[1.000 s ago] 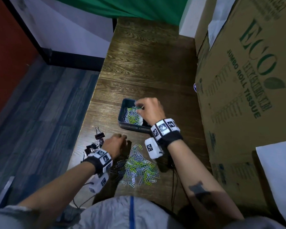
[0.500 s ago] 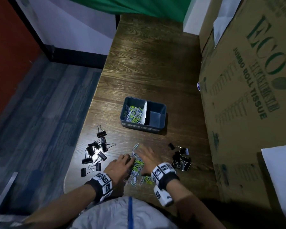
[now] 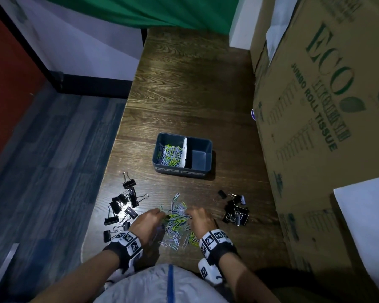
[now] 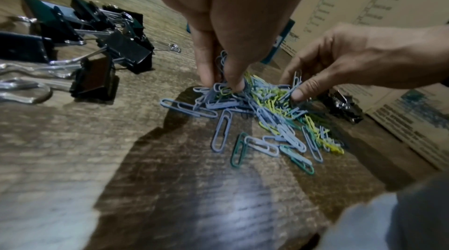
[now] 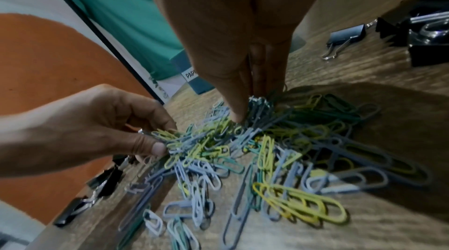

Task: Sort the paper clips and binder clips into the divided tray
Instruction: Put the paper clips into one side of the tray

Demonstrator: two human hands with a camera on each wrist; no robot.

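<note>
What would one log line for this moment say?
left hand: pinching paper clips | right hand: pinching paper clips | tray: right compartment empty

1. Dark wood-grain surface (image 3: 184,88) is running away from the camera toward a green cloth (image 3: 140,12) hanging at the far end.
2. Large cardboard box (image 3: 315,127), printed "ECO" and "JUMBO ROLL TISSUE" in green, is standing along the right edge of the surface.
3. White sheet (image 3: 368,226) is lying over the box's near corner.
4. Grey-blue plank floor (image 3: 42,160) is showing to the left, below the surface.
5. White wall panel (image 3: 79,44) with a black base strip is bordering that floor; a red-orange area (image 3: 7,84) is sitting further left.
</note>
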